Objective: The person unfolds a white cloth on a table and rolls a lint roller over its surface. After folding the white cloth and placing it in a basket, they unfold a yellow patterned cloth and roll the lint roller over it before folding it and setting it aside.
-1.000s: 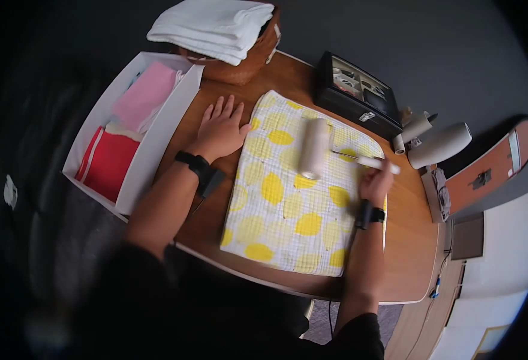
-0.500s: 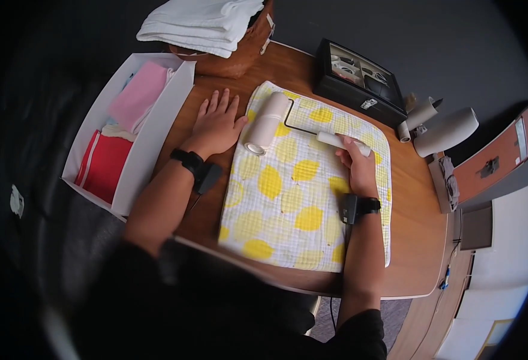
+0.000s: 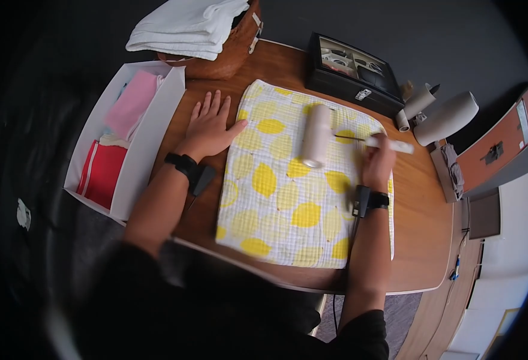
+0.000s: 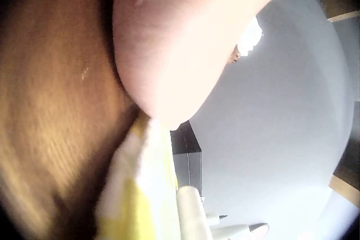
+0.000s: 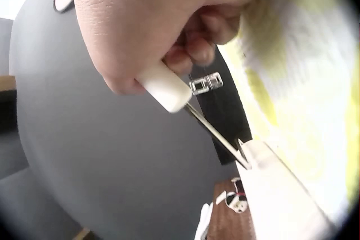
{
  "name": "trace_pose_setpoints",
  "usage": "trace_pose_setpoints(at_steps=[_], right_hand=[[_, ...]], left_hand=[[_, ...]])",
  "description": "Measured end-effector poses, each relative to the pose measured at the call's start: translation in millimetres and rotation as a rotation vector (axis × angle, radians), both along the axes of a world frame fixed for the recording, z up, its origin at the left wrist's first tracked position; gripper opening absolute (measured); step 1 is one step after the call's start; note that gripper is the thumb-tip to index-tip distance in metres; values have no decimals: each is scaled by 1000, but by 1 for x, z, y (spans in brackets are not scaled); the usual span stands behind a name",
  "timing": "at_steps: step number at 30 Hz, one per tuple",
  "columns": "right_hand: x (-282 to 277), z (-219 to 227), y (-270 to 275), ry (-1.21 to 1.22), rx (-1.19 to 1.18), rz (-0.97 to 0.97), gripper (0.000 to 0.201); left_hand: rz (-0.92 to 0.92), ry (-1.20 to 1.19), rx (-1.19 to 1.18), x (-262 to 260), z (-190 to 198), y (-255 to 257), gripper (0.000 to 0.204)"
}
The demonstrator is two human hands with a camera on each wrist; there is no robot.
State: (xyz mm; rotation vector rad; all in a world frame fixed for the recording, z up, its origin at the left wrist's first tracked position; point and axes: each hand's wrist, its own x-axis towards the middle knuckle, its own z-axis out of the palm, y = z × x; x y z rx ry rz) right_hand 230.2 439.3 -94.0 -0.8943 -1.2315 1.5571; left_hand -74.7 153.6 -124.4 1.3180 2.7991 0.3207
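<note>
A lint roller (image 3: 316,135) with a white sticky roll lies across the upper middle of a folded white cloth (image 3: 288,198) printed with yellow lemons. My right hand (image 3: 378,163) grips its white handle (image 5: 164,87), fingers curled round it; a thin metal rod links handle and roll in the right wrist view. Flat on the wooden table, my left hand (image 3: 208,129) rests with fingers spread and the thumb at the cloth's left edge. In the left wrist view the heel of that hand hides part of the cloth.
Left stands a white box (image 3: 150,129) with pink and red folded cloths. Behind it, white towels (image 3: 186,27) top a brown basket (image 3: 216,66). A black glass-lidded case (image 3: 354,75) sits at the back, a white vase-like object (image 3: 447,120) and a mirror (image 3: 498,144) to the right.
The lint roller went left to the cloth's far left side, then came back right to the upper middle, my right hand moving with it. My left hand stays on the table.
</note>
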Motion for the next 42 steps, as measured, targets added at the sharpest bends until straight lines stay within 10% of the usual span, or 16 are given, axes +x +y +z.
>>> trace_pose_setpoints(at_steps=[2, 8, 18, 22, 24, 29, 32, 39, 42], right_hand=[[-11, -1, -14, -88, 33, 318, 31], [-15, 3, -19, -106, -14, 336, 30], [85, -15, 84, 269, -66, -798, 33], [49, -5, 52, 279, 49, -502, 33], [38, -16, 45, 341, 4, 3, 24], [6, 3, -4, -83, 54, 550, 29], [11, 3, -1, -15, 45, 414, 32], [99, -25, 97, 438, -79, -691, 27], [120, -17, 95, 424, -112, -764, 31]], left_hand=[[-3, -3, -7, -1, -1, 0, 97], [-3, -8, -8, -1, -1, 2, 94], [2, -9, -5, -1, -2, 0, 95], [-2, 2, -2, -3, -4, 1, 95], [-6, -2, -3, -3, -2, 2, 95], [-17, -9, -1, -1, 2, 1, 95], [-16, -14, 0, -2, 1, 2, 96], [-6, -12, 14, -2, -2, 0, 94], [0, -6, 12, -2, -5, 1, 94]])
